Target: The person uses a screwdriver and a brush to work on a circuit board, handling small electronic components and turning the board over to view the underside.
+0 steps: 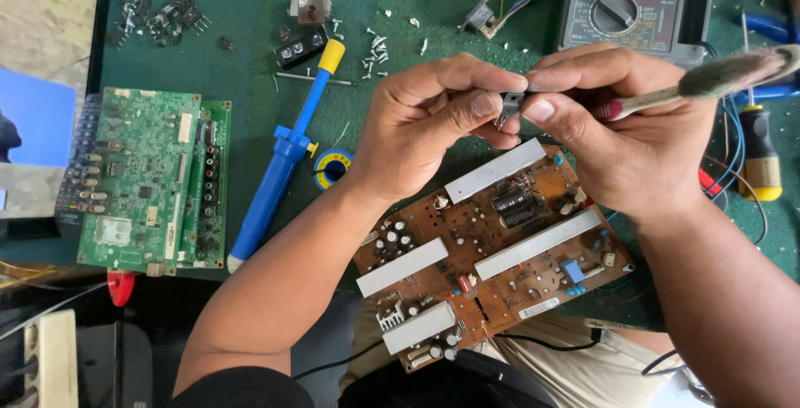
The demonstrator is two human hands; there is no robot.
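My left hand [433,120] and my right hand [629,125] meet above a brown circuit board [492,250] and pinch a small dark electronic part [511,106] between thumbs and forefingers. My right hand also holds a paintbrush [708,81], its handle tucked under the fingers and its bristles pointing right. The brown board carries several grey heat sinks and capacitors and lies tilted over the table's near edge, above my lap.
A green circuit board [154,179] lies at the left. A blue desoldering pump [287,154] and a solder roll [333,166] lie beside my left arm. A multimeter [629,8] stands at the back, a yellow-handled screwdriver [760,158] at the right. Loose screws and components are scattered on the green mat [250,50].
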